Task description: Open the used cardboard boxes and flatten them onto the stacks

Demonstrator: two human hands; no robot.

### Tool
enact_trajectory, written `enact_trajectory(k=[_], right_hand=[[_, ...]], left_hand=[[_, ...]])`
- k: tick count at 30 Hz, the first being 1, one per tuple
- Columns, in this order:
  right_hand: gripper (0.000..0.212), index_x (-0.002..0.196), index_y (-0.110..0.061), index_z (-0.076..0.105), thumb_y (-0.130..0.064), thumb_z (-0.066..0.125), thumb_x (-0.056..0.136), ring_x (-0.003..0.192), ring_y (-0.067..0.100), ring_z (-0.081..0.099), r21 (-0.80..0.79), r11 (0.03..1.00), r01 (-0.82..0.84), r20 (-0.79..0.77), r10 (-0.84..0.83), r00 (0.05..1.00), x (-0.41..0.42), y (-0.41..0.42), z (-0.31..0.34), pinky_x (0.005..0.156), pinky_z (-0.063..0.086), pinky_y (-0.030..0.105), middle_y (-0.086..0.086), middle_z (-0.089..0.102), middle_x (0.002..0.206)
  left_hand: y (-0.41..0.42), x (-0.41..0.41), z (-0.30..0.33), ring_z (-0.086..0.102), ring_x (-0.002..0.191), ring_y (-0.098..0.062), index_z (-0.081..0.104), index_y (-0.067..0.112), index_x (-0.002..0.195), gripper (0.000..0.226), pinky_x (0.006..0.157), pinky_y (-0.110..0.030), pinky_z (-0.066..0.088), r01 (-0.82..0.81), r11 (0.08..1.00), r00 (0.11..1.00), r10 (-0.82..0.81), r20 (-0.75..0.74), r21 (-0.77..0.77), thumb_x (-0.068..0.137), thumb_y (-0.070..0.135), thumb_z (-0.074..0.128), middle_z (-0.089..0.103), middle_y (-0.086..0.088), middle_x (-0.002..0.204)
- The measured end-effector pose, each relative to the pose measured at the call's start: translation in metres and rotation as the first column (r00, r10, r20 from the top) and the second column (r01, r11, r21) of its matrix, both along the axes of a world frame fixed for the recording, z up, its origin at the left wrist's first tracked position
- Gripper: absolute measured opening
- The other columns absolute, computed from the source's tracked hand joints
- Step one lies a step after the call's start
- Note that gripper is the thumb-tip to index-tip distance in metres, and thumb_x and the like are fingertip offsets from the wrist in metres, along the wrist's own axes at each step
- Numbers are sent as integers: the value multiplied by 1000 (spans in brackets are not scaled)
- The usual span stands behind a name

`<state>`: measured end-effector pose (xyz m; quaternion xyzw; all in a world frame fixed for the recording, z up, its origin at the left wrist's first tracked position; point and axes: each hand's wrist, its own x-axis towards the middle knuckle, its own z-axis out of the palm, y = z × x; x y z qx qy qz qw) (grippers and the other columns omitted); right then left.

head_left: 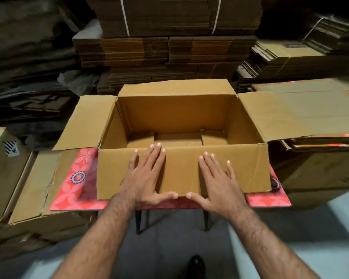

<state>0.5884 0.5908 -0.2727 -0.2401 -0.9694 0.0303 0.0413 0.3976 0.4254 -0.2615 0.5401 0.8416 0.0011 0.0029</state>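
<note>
While tall stacks of flattened cardboard (169, 47) fill the upper middle of the frame, some bound with white straps, an open cardboard box (181, 125) sits at the centre on a small table with a pink flowered cover (77, 178); the box is plain brown and rectangular, its mouth faces up, and its long axis runs left to right across the frame; all four top flaps are folded outward, the left flap (87, 121) and right flap (270, 115) spread wide, the far flap standing up behind, the near flap (181, 172) hanging down over the front wall toward the bottom of the frame; inside, the bottom flaps lie loosely overlapped; more flattened boxes (310, 109) lie at the right edge, and a used box (28, 188) rests at the lower left; the left hand (147, 178) and the right hand (216, 182) both lie flat on the near flap, fingers straight and spread, thumbs nearly meeting at its lower edge.
</note>
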Motion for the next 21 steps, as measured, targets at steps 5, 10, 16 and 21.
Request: enact_trajectory(k=[5, 10, 16, 21], right_hand=[[133, 158, -7, -23, -76, 63, 82, 157, 28, -17, 132, 991, 10, 133, -28, 991, 12, -11, -6, 123, -6, 57, 12, -27, 167], [106, 164, -8, 1, -56, 64, 93, 160, 25, 6, 165, 982, 90, 82, -104, 991, 18, -16, 0, 124, 8, 58, 10, 3, 173], [57, 135, -20, 64, -48, 54, 87, 126, 18, 62, 181, 974, 135, -182, -102, 978, 38, -15, 39, 111, 35, 56, 0, 66, 137], [28, 112, -26, 71, -46, 65, 93, 106, 20, 66, 213, 948, 238, -328, -160, 931, 26, 17, 93, 102, 34, 48, -5, 74, 106]], left_hand=[[-15, 22, -6, -34, 149, -31, -34, 8, 152, 144, 117, -66, -15, -32, 989, 980, 3, -200, -142, 71, 91, 52, -43, -15, 158], [-25, 30, 1, 3, 158, -26, -6, 8, 161, 115, 122, -65, 5, -87, 993, 977, 70, -204, -77, 86, 64, 61, -8, -12, 170], [-49, 30, 35, 69, 97, -20, 68, 20, 106, 44, 90, -45, 46, 81, 965, 956, -5, -295, 248, 84, 51, 45, 73, 0, 111], [-45, 7, 82, 66, 91, -27, 70, 18, 100, 20, 83, -44, 41, 59, 898, 896, 146, -420, 437, 90, 34, 63, 74, -3, 98]])
